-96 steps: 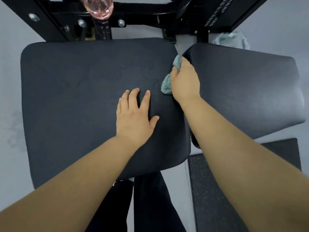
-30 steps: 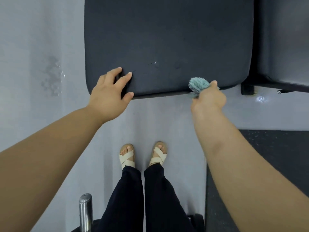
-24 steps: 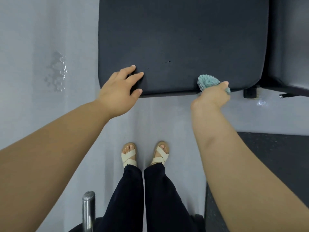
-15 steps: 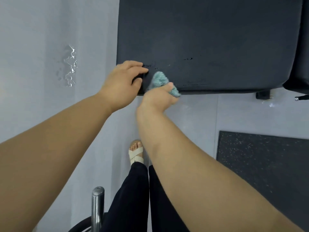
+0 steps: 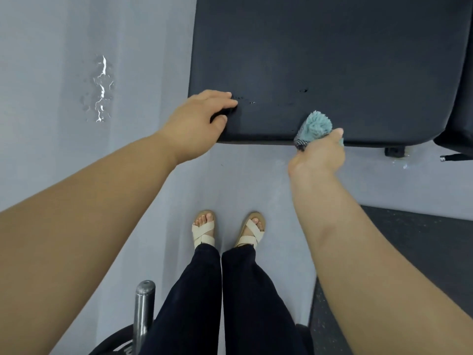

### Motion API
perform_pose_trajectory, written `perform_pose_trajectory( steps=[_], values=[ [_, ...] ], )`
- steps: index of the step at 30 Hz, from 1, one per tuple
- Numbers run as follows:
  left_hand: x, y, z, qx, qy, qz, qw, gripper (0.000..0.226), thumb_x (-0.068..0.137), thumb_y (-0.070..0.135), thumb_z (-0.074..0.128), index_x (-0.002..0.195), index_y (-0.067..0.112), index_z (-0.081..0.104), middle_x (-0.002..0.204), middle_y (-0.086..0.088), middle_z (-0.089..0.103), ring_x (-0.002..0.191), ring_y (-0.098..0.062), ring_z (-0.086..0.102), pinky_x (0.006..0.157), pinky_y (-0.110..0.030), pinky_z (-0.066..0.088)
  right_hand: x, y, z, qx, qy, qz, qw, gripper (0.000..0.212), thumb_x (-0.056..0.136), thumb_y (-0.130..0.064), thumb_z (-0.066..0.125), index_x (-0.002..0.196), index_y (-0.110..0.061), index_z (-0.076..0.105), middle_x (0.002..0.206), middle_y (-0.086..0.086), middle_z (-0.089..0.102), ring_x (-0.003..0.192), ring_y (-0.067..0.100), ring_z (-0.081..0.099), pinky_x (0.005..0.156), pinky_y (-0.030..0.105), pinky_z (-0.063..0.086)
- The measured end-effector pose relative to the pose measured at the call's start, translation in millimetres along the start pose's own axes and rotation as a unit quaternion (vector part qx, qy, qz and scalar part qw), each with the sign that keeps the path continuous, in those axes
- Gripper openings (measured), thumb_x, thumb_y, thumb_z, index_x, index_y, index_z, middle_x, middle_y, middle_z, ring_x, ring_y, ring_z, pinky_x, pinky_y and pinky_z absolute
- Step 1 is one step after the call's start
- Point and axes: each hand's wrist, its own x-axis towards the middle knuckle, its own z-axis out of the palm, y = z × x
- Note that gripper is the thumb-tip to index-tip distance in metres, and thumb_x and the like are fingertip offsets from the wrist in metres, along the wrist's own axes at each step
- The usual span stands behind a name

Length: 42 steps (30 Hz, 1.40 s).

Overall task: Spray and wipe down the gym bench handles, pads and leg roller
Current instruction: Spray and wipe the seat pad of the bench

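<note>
A black bench pad (image 5: 325, 60) fills the upper right of the view. My left hand (image 5: 197, 124) grips its near left corner, fingers on top and thumb at the edge. My right hand (image 5: 320, 155) is shut on a fluffy teal cloth (image 5: 316, 126) and presses it against the pad's near edge, right of the middle. A few small wet specks show on the pad near that edge. A second black pad (image 5: 460, 124) begins at the far right. No spray bottle is in view.
Grey floor with a wet patch (image 5: 101, 90) lies left of the bench. A dark speckled rubber mat (image 5: 419, 254) covers the floor at the right. A steel bar end (image 5: 144, 311) and a black weight plate stand near my feet. A bench foot (image 5: 395, 151) sits below the pad.
My right hand has swept the cloth along the pad's near edge, from beside my left hand back toward the right. My left hand keeps its hold on the corner.
</note>
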Motion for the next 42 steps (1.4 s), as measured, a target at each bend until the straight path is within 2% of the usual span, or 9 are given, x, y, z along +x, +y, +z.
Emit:
perform_pose_trajectory(
  steps=[8,11,15,20,25,33,36,39,42],
  values=[
    [0,0,-11,-0.087,-0.011,-0.032,0.996,0.039,0.097,0.008,0.036,0.131,0.02,0.052,0.137,0.007,0.046,0.125,-0.007,0.041,0.103,-0.016,0.028,-68,93,48,-0.007,-0.103,0.068,0.992,0.043,0.097,-0.029,0.048,0.134,-0.008,0.038,0.128,0.014,0.054,0.11,0.028,0.057,0.091,0.04,0.05],
    [-2,4,-12,-0.107,-0.002,-0.054,0.993,0.038,0.097,0.01,0.036,0.129,0.022,0.054,0.136,0.01,0.046,0.123,-0.004,0.041,0.097,-0.013,0.029,-85,105,46,-0.025,-0.212,0.122,0.969,0.024,0.096,-0.016,0.047,0.118,-0.008,0.054,0.107,0.007,0.064,0.092,0.02,0.064,0.063,0.024,0.053],
    [-5,11,-9,-0.104,0.014,-0.056,0.993,0.036,0.098,0.012,0.037,0.129,0.021,0.054,0.137,0.01,0.047,0.126,-0.003,0.039,0.097,-0.006,0.022,-82,91,13,-0.127,-0.351,0.207,0.904,0.013,0.094,-0.011,0.051,0.085,-0.013,0.059,0.081,0.001,0.063,0.075,0.012,0.06,0.073,0.026,0.05],
    [-2,29,5,-0.027,0.039,-0.068,0.997,0.039,0.099,0.025,0.039,0.137,0.021,0.045,0.149,0.0,0.032,0.139,-0.015,0.023,0.11,-0.022,0.016,-42,11,-42,-0.288,-0.314,-0.14,0.894,0.033,0.085,-0.018,0.068,0.112,-0.019,0.048,0.102,-0.007,0.061,0.091,-0.001,0.062,0.082,0.02,0.051],
    [-7,52,37,0.102,-0.034,-0.049,0.993,0.058,0.098,0.042,0.034,0.149,0.023,0.016,0.158,0.0,-0.004,0.144,-0.022,-0.013,0.117,-0.041,0.0,34,-79,-58,-0.371,-0.129,-0.543,0.743,0.042,0.085,-0.012,0.062,0.125,-0.01,0.052,0.135,0.009,0.048,0.125,0.009,0.042,0.106,0.017,0.03],
    [-15,24,40,0.06,0.048,-0.115,0.99,0.06,0.098,0.035,0.037,0.15,0.016,0.014,0.158,-0.004,0.0,0.145,-0.025,-0.011,0.118,-0.038,0.001,80,-51,4,-0.569,-0.02,-0.538,0.622,0.049,0.1,-0.029,0.035,0.145,-0.01,0.031,0.156,0.011,0.02,0.144,0.032,0.012,0.117,0.044,0.005],
    [-18,20,39,-0.032,0.104,-0.134,0.985,0.058,0.099,0.027,0.037,0.15,0.013,0.012,0.158,-0.003,0.002,0.145,-0.02,-0.002,0.117,-0.031,0.003,35,-4,25,-0.61,-0.155,-0.582,0.515,0.051,0.1,-0.023,0.036,0.147,-0.008,0.025,0.156,0.012,0.019,0.143,0.035,0.013,0.115,0.045,0.003],
    [-15,21,31,-0.236,0.177,-0.19,0.936,0.047,0.1,0.022,0.032,0.147,0.017,0.026,0.152,0.0,0.022,0.14,-0.013,0.023,0.114,-0.025,0.017,-19,61,42,-0.657,-0.327,-0.606,0.305,0.056,0.1,-0.024,0.03,0.15,-0.01,0.008,0.158,0.005,0.008,0.145,0.027,0.0,0.116,0.039,-0.004],
    [-12,24,17,-0.332,0.193,-0.253,0.888,0.042,0.101,0.036,0.028,0.14,0.027,0.038,0.143,0.012,0.034,0.128,-0.005,0.037,0.105,-0.02,0.024,-26,73,54,-0.644,-0.384,-0.615,0.244,0.059,0.098,-0.015,0.031,0.151,-0.013,0.006,0.157,-0.002,0.01,0.146,0.022,-0.004,0.117,0.034,-0.007]
  ],
)
